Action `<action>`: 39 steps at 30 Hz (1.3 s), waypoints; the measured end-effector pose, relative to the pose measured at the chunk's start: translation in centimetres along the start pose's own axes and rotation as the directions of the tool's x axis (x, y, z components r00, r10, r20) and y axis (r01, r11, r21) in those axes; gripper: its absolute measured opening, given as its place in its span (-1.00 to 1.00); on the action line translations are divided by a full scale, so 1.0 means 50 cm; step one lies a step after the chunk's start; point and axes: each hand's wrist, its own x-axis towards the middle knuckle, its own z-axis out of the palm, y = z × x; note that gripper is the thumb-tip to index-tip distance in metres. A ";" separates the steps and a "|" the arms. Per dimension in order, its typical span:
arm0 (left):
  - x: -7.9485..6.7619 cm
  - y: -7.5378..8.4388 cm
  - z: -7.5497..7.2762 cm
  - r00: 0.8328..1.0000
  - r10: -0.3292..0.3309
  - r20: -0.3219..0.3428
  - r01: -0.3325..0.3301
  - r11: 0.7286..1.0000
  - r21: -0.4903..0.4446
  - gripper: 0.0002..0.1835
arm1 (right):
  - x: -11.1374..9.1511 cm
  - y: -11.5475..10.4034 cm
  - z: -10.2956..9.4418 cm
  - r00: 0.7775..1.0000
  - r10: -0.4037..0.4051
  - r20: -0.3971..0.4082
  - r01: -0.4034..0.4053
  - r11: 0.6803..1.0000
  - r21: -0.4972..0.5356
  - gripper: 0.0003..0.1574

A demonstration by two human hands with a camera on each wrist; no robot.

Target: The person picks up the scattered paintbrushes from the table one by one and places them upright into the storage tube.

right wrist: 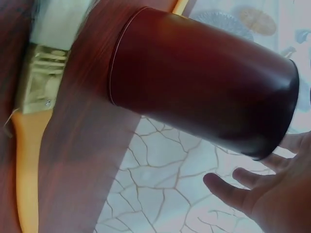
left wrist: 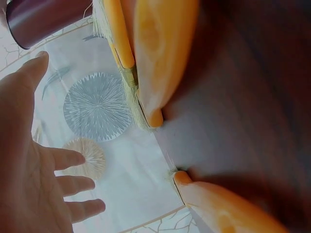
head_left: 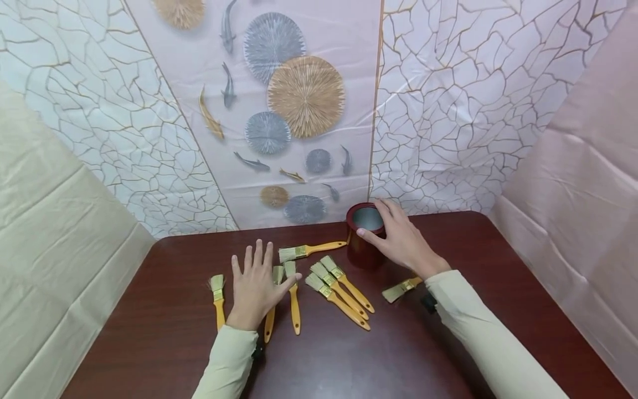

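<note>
A dark red cylindrical cup (head_left: 366,249) with a grey inside stands upright near the table's back edge. Over its right side is my right hand (head_left: 404,238), thumb at the near rim; in the right wrist view its fingers (right wrist: 228,191) are extended past the mouth of the cup (right wrist: 204,82), not wrapped round it. My left hand (head_left: 254,288) hovers with fingers spread, holding nothing. Partly behind it lie two paintbrushes (head_left: 295,310) with yellow handles. Another paintbrush (head_left: 217,293) lies left of that hand. Near my right wrist is a paintbrush (head_left: 399,290), its handle end hidden.
Three paintbrushes (head_left: 344,293) lie fanned together in front of the cup. One more paintbrush (head_left: 311,251) lies sideways at the back, its handle pointing to the cup. A patterned cloth (head_left: 304,166) hangs behind the dark wooden table (head_left: 324,366), with plain cloth on both sides.
</note>
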 end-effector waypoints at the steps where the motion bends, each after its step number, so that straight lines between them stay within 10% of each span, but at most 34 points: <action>1: 0.000 0.000 0.001 1.000 0.004 -0.001 -0.004 1.000 -0.002 0.24 | 0.008 -0.001 0.002 1.000 0.005 0.012 -0.005 1.000 0.003 0.23; 18: -0.001 -0.019 -0.009 1.000 0.020 -0.013 -0.021 1.000 -0.015 0.21 | 0.032 -0.002 0.036 0.993 0.115 0.011 -0.115 0.979 0.168 0.37; 27: -0.018 -0.055 -0.061 0.999 -0.004 -0.032 -0.001 0.988 -0.153 0.09 | 0.022 -0.011 0.039 0.994 0.101 0.029 -0.104 0.981 0.166 0.41; 33: -0.034 -0.112 -0.108 0.991 -0.133 0.000 0.124 0.928 -0.350 0.05 | 0.017 -0.016 0.034 0.995 0.101 0.025 -0.104 0.981 0.165 0.43; 39: -0.071 -0.190 -0.118 0.947 -0.309 0.087 0.318 0.869 -0.379 -0.09 | 0.012 -0.020 0.043 0.993 0.112 0.023 -0.114 0.975 0.192 0.44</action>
